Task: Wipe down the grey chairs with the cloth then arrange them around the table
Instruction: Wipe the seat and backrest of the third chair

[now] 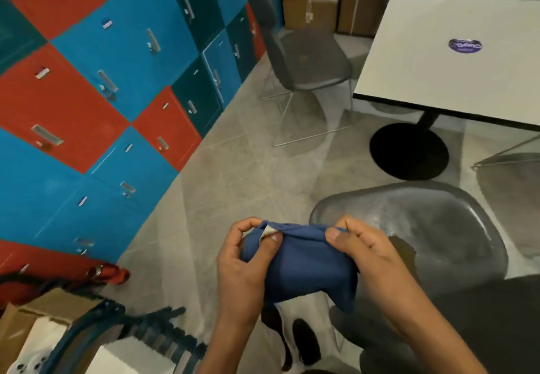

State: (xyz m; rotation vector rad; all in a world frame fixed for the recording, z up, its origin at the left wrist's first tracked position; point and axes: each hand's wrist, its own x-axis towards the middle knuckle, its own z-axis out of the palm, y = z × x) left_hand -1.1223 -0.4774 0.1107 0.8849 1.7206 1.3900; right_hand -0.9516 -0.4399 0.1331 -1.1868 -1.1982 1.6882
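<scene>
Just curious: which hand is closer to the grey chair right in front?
Right. The right hand overlaps the near grey chair; the left hand is left of it.

Both forearms (242, 309) were bare, without sleeves, watch or rings. Black shoes (306, 341) showed below light trousers (287, 310).

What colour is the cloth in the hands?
Blue: the cloth, seen in the head view.

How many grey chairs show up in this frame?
3, perhaps more out of view. One chair stands by the lockers, left of the table. One chair seat is right below the hands. Only the metal legs of a third chair show at the right edge.
</scene>
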